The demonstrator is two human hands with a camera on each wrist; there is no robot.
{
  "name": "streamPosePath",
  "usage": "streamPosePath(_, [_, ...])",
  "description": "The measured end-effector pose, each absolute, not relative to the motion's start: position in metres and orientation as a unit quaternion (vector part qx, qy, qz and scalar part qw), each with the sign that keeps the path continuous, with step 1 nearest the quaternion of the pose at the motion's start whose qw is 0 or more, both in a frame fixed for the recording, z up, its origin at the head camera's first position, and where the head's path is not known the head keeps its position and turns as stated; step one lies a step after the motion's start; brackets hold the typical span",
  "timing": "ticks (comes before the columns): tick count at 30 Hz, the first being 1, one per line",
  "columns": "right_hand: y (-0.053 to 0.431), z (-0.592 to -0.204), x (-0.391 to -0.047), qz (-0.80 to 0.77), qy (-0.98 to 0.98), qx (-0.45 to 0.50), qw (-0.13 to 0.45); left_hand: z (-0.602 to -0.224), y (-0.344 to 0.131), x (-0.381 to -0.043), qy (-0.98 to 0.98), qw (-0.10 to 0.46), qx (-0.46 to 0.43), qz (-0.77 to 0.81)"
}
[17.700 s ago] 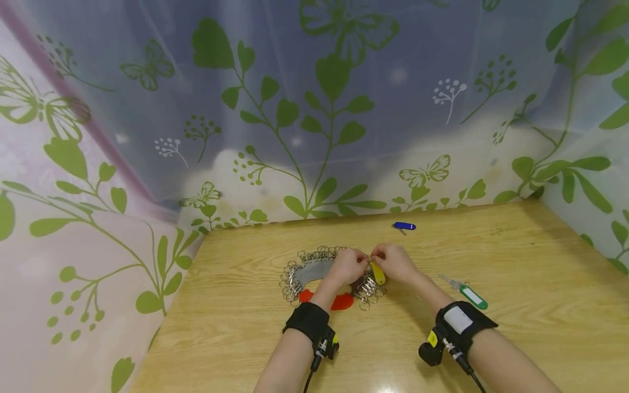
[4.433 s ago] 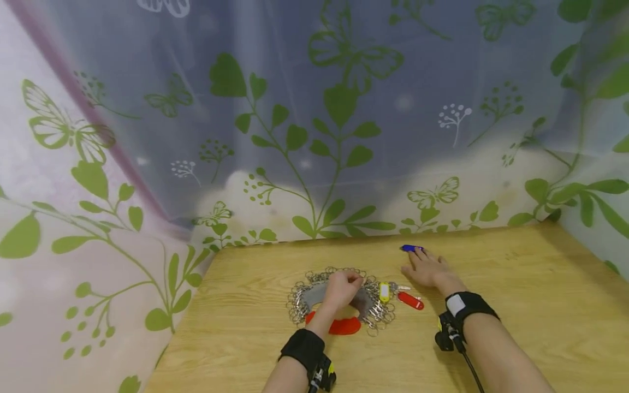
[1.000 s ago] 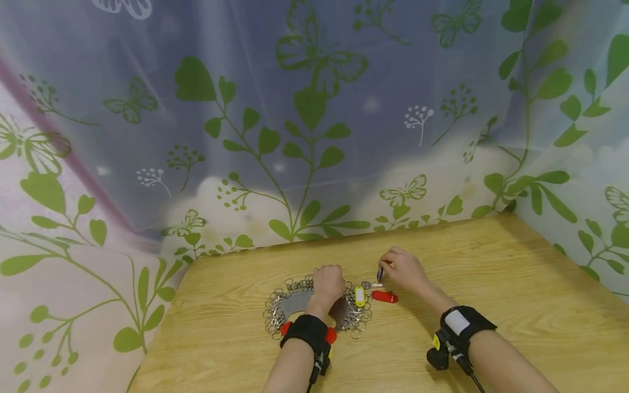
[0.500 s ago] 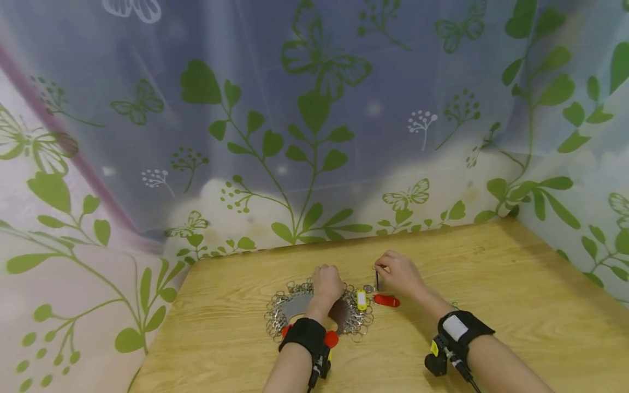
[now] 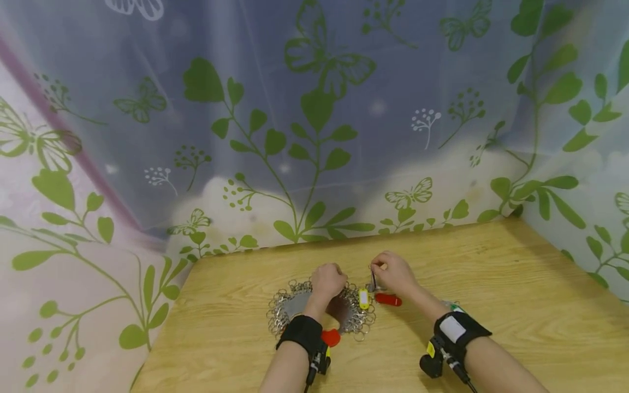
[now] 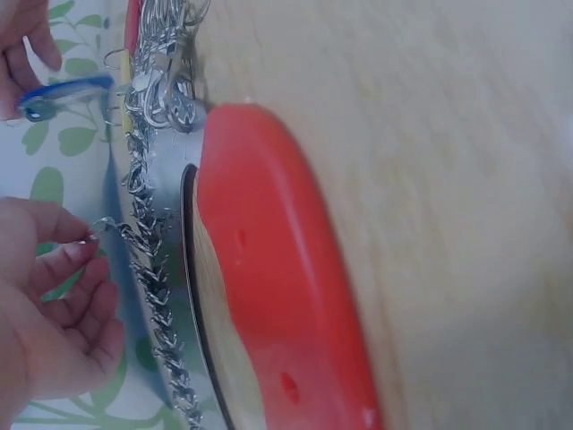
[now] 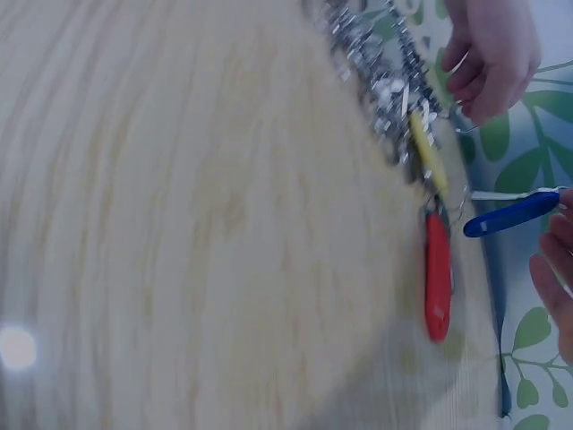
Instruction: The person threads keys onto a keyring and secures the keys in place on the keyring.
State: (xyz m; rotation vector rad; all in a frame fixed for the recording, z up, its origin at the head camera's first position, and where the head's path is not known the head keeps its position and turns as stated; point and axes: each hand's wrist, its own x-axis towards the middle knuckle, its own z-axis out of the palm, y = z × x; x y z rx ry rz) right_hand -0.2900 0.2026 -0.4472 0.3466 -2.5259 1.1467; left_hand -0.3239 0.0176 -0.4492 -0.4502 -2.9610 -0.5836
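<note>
A grey key-holder plate with a red handle lies on the table, ringed by metal clips and rings. My left hand is over its far side; in the left wrist view its thumb and finger pinch a small metal ring at the clips. My right hand pinches the top of a blue key tag, which hangs with its key just above the table. A yellow key tag lies at the holder's right edge, and a red key tag lies right beside it.
A green key tag lies partly hidden behind the right wristband. The wooden table meets a patterned curtain at the back and sides. Cables run from both wrist cameras.
Earlier both hands were at the yellow tag; later the right hand reached the blue tag at the back. It has lifted that tag and moved it left toward the holder. The left hand barely moves lately.
</note>
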Motion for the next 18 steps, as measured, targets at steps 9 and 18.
streamPosePath(9, [0.198, -0.438, -0.296, 0.716, -0.698, 0.013, 0.020, -0.439, 0.019, -0.321, -0.966, 0.005, -0.155, -0.205])
streamPosePath(18, [0.195, -0.445, -0.288, 0.668, -0.736, -0.001, -0.105, -0.436, 0.014, -0.316, -0.959, 0.004, -0.138, -0.247])
